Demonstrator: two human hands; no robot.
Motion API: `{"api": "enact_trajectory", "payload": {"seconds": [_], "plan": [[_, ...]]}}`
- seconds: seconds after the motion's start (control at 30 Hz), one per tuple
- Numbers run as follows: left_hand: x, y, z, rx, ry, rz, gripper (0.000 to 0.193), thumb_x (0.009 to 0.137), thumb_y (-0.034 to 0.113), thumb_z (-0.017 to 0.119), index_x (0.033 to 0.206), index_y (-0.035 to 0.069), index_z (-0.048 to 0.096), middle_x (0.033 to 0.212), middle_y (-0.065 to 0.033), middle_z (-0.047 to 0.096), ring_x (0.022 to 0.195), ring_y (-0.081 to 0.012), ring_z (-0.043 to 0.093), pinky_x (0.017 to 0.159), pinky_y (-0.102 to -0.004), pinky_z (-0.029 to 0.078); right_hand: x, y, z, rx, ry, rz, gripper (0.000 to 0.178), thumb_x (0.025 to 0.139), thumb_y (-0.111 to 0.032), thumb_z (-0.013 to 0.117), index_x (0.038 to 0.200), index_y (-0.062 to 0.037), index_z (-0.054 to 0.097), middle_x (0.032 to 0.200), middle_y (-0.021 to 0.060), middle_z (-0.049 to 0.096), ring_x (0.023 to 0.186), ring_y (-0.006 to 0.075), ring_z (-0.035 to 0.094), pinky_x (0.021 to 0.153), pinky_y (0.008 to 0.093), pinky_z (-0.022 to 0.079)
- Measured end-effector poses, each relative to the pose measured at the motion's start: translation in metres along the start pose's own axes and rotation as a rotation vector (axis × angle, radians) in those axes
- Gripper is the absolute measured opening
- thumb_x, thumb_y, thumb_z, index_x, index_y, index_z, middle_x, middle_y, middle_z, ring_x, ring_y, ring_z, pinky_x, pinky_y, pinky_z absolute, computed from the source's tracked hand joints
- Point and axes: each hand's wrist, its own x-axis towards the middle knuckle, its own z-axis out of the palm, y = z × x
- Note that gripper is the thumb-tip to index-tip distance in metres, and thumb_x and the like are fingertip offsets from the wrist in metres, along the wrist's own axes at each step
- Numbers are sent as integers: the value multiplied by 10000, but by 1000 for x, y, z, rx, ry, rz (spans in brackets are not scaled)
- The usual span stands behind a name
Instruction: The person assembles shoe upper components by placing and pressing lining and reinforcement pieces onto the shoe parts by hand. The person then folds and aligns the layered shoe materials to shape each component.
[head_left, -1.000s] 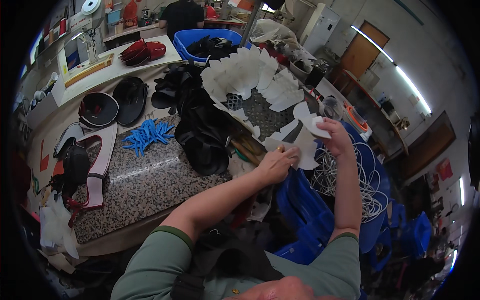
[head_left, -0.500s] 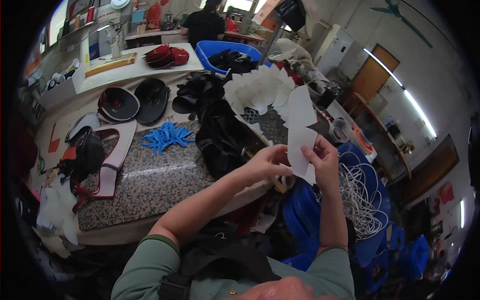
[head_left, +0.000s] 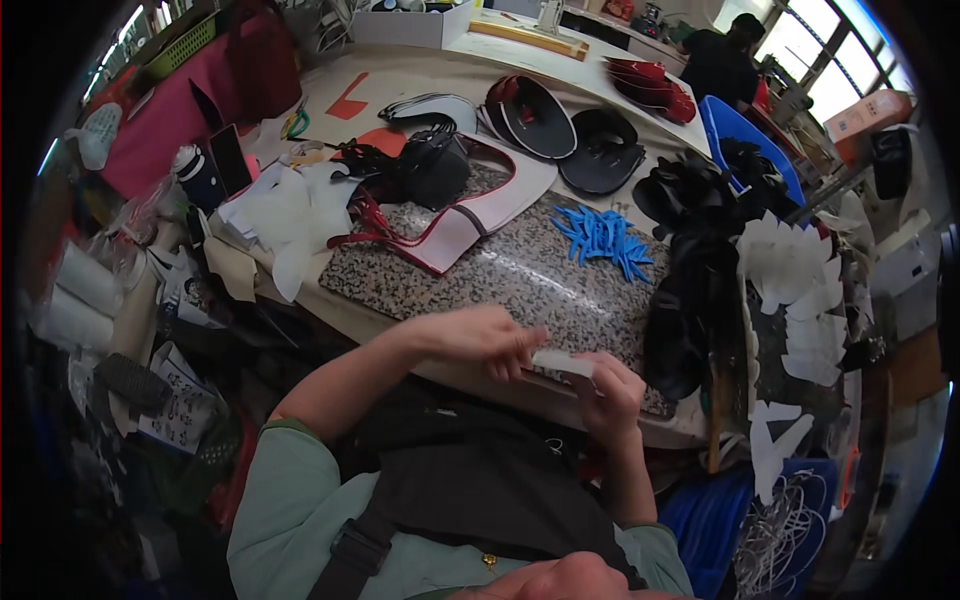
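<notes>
My right hand (head_left: 612, 395) is closed on a thin white piece (head_left: 563, 362), like stiff paper or sheet, held up in front of the table's near edge. It looks nearly edge-on, and my fingers cover its right end. My left hand (head_left: 480, 338) is at the left end of the white piece, its fingers smeared by motion; whether they grip it I cannot tell. Beyond my hands lies a speckled stone slab (head_left: 400, 258). A heap of small blue strips (head_left: 603, 240) sits on the slab's far right part.
White-and-red curved shoe-like parts (head_left: 505, 200) and black cupped pieces (head_left: 602, 150) lie behind. Black material (head_left: 685, 310) is heaped at right, beside stacked white scalloped pieces (head_left: 790, 260). White cord (head_left: 785, 530) fills a blue container. A person (head_left: 722, 62) is in the background.
My view has swung left. Both hands have moved from the white pieces at the right to the slab's front edge, the white piece now lowered and seen edge-on.
</notes>
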Motion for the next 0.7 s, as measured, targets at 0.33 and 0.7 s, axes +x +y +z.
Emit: {"api": "enact_trajectory", "payload": {"seconds": [0.33, 0.7], "plan": [[48, -25, -144, 920, 1009, -261, 811, 718, 679, 736, 1093, -38, 696, 1194, -242, 603, 1117, -369, 608, 934, -435, 513, -4, 7, 16, 763, 92, 823, 200, 957, -155, 657, 1087, -4, 662, 910, 2, 682, 808, 62, 610, 724, 226, 486], [50, -10, -153, 1053, 737, -261, 948, 529, 604, 888, 1112, -99, 635, 1092, -287, 671, 1016, -374, 675, 886, -407, 540, -1, 50, 39, 974, -36, 976, 279, 970, -158, 640, 1180, 25, 632, 988, 39, 693, 847, 94, 645, 769, 265, 524]]}}
